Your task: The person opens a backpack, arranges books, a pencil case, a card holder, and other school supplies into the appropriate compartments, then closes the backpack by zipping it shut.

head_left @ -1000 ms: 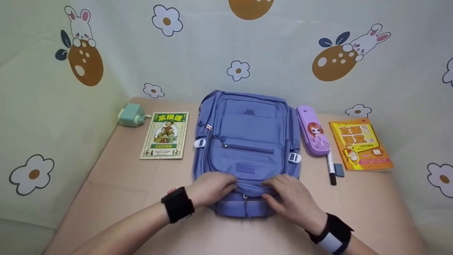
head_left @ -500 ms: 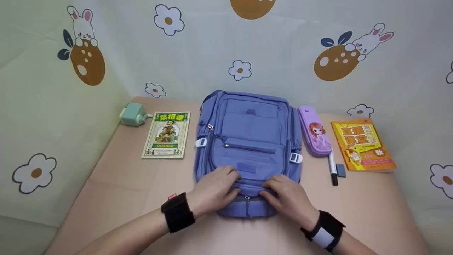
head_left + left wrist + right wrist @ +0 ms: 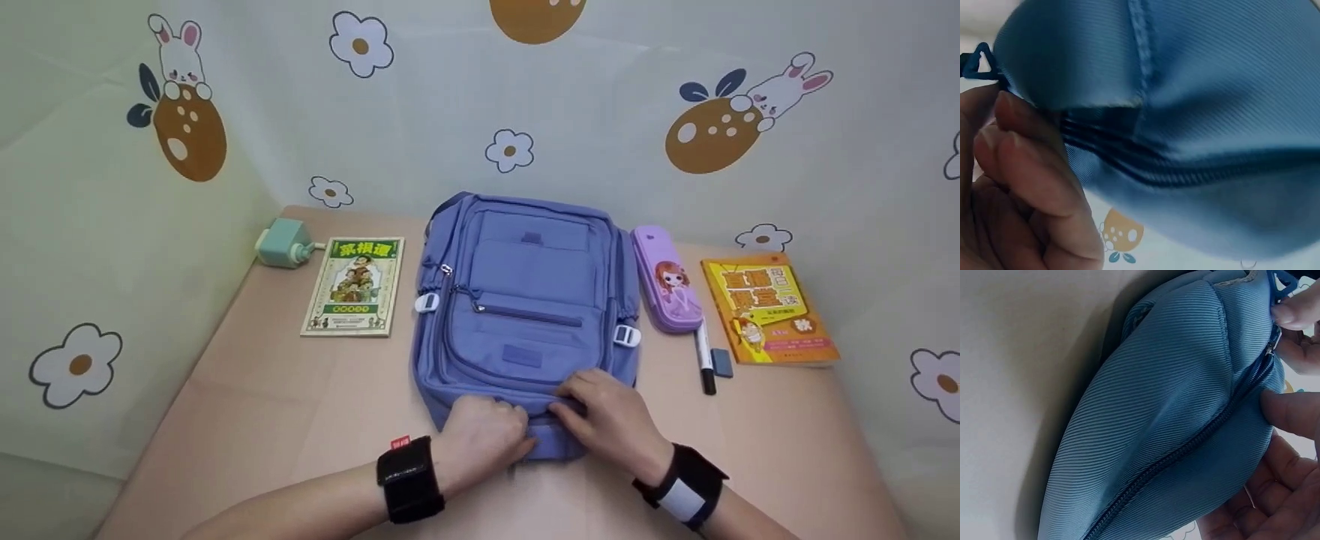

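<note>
my blue backpack [image 3: 525, 277] lay flat in the middle of the table [image 3: 247, 390], its near end between my two hands. my left hand [image 3: 484, 435] had come down and nearer to me since half a second earlier, when it held the fold further up the bag; now its fingers were curled in and pinched the zip pull [image 3: 1283, 284], just beside the metal slider [image 3: 1270, 349]. from above, that slider had shown between my hands a moment before, and now my left hand covered the spot. my right hand [image 3: 611, 409] had hardly shifted: its thumb pressed on one side of the fabric below the zip [image 3: 1157, 467] with the fingers behind, pinching the edge of the bag. the black wristband [image 3: 411, 480] on my left arm had moved along with the hand

the rest stayed where it was. to the left lay a green book [image 3: 352, 289], with a mint green object [image 3: 281, 244] near its upper corner. just beside the backpack on the right was a purple pencil case [image 3: 670, 277], then a marker [image 3: 703, 356] at its lower end, a small grey-blue block [image 3: 721, 362] and an orange book [image 3: 772, 311]
</note>
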`<state>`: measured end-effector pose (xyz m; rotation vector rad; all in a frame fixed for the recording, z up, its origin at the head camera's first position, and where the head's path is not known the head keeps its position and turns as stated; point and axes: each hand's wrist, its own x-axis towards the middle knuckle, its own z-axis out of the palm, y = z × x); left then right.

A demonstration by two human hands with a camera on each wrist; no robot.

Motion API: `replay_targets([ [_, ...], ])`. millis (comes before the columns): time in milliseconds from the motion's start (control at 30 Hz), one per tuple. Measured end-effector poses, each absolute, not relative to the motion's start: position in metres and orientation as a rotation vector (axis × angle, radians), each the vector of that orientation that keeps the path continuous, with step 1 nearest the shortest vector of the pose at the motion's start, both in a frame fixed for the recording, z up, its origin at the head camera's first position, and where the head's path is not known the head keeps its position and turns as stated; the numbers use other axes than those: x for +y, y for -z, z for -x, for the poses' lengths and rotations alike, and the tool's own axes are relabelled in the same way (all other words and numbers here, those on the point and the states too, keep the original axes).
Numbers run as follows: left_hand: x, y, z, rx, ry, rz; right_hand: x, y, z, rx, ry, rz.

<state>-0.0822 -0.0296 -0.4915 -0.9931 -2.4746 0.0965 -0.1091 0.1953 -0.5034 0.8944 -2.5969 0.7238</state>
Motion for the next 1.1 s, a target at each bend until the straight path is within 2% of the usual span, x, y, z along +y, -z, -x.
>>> replay_targets([
  [233,-0.035,0.491,0.083,-2.451,-0.038,0.991,0.195,0.503,0.109,-2.59,-0.737,-0.914],
  [567,-0.047,0.49,0.082,-2.516,0.029,1.031,0.184,0.503,0.105,-2.542,-0.773,-1.087],
  [1100,-0.087,0.482,0.078,-2.72,0.158,1.013,0.179,0.506,0.107,-2.593,-0.77,-0.974],
])
